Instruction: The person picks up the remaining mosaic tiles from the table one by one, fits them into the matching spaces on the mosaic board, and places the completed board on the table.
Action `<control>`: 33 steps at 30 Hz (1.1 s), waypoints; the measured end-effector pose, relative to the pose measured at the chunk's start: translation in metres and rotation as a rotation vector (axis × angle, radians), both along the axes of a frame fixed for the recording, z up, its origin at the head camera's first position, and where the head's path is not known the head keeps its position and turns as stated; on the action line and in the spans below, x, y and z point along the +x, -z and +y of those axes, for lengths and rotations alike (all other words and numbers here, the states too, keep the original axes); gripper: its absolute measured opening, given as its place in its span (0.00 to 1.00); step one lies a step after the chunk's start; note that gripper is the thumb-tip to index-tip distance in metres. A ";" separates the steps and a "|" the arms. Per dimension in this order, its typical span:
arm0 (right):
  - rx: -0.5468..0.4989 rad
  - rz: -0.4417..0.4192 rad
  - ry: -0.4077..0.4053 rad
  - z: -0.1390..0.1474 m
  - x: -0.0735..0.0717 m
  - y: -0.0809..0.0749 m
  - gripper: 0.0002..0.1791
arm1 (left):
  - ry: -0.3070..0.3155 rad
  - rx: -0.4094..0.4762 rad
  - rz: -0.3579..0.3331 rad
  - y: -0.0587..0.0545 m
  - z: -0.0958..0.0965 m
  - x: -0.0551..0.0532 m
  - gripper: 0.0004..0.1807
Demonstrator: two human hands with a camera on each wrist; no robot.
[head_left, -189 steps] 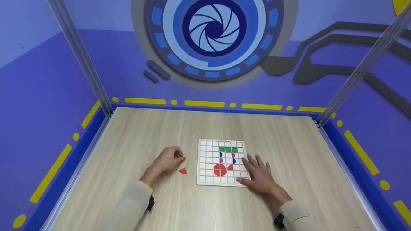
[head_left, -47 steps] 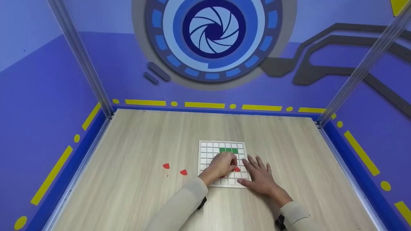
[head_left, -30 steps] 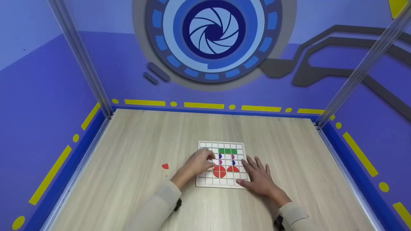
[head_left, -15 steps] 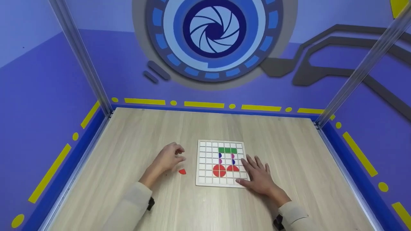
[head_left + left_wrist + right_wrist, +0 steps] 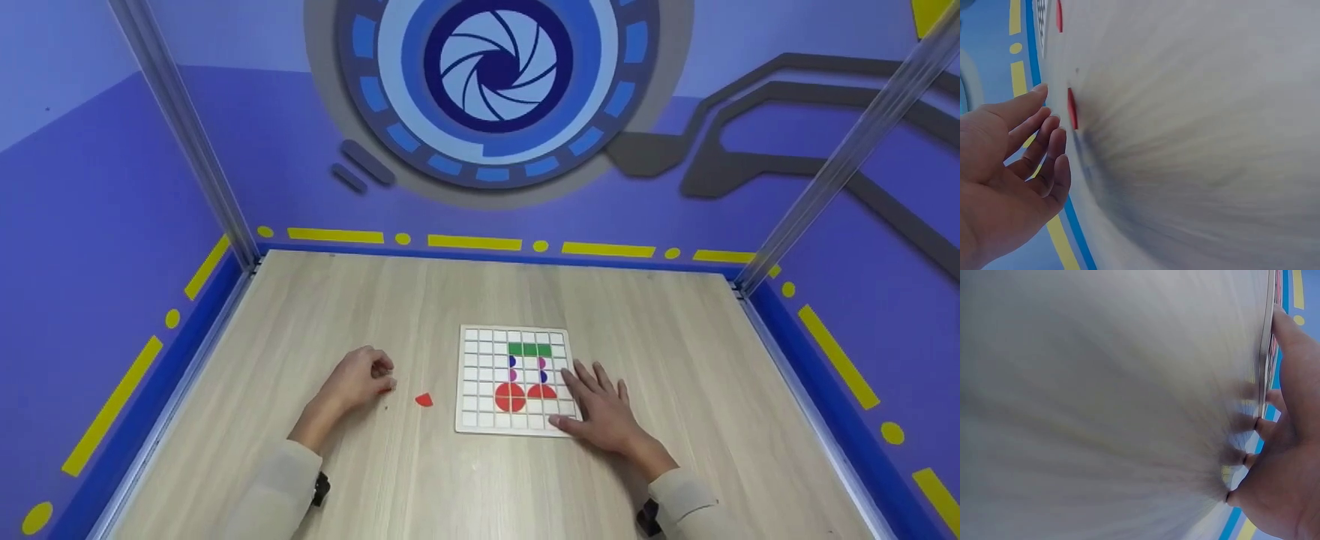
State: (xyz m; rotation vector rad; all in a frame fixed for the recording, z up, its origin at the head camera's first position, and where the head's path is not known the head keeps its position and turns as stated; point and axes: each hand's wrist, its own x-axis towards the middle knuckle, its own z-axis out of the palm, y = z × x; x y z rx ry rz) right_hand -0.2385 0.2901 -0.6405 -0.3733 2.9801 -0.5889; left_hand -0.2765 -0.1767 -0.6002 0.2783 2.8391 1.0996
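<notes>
Bd. set, 1 lot. Item: white gridded board (image 5: 483,375), flat on wood-grain table (image 5: 360,300), ctr.-front; carries green strip (image 5: 530,349), small blue/pink pcs. (image 5: 512,362), full red disc (image 5: 504,391), red half-disc (image 5: 535,392) w/ blank cells below. Item: loose red pc. no. 1 (image 5: 424,400), on table betw. board & L hand (image 5: 352,382). Item: loose red pc. no. 2 (image 5: 1072,108), on table at L thumb tip; L wrist view shows a gap, so firm contact can't be confirmed. L hand: fingers loosely bent, thumb apart, nothing gripped. R hand (image 5: 602,409): fingers spread wide, resting along board's R edge, thumb near front R corner; grips nothing. Risks (judged): pc. no. 2 looks thin & lies flat, so an off-ctr. pinch may skid it or leave nails scraping table. Wedge shape means a twist in the fingers would bring it to a cell wrongly turned, point the wrong way. Pc. no. 1 sits on the direct line to board; a low wrist or sleeve (image 5: 277,480) could sweep it off its spot. R hand bears on one edge only: uneven pressure could slide or tip board & jog the seated pcs., half-disc esp., being nearest the thumb.
</notes>
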 end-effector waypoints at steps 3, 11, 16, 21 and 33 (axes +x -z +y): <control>-0.005 0.007 -0.003 -0.001 0.000 -0.001 0.55 | -0.012 -0.008 0.001 0.004 -0.005 0.004 0.08; -0.001 0.011 0.002 -0.001 -0.002 -0.001 0.56 | -0.036 0.003 0.012 0.009 -0.009 0.010 0.07; -0.003 0.006 0.002 0.000 -0.001 -0.002 0.56 | -0.051 0.023 -0.001 0.012 -0.009 0.010 0.07; -0.006 -0.003 0.003 0.000 -0.001 -0.002 0.56 | -0.064 0.035 -0.008 0.012 -0.008 0.010 0.08; -0.014 0.020 -0.001 0.001 0.002 -0.001 0.55 | -0.064 0.064 -0.043 0.011 -0.008 0.010 0.08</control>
